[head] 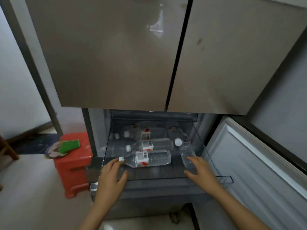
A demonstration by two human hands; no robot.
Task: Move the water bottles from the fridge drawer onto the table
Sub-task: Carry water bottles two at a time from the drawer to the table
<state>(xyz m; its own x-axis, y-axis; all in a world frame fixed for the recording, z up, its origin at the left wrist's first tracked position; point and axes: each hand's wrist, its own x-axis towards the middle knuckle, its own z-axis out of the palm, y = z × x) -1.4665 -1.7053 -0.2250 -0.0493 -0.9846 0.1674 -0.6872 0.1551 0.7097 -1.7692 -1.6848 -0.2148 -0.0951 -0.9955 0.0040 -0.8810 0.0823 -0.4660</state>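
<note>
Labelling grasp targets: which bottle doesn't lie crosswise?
The rightmost bottle, by the right hand: cap toward the back; the other visible caps point left.

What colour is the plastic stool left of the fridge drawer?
Red-orange stool, clearest in the head view.

Clear drawer [224, 179] is pulled open. Three labelled bottles lie on their sides, caps left: near bottle [150, 159], middle bottle [155, 145], far bottle [145, 132]. Bare bottle [186, 153] lies at right, cap far. More behind, blurred.

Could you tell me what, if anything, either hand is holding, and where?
Nothing gripped yet: left hand reaches the front bottle's neck, right hand the unlabelled bottle's base.
</note>
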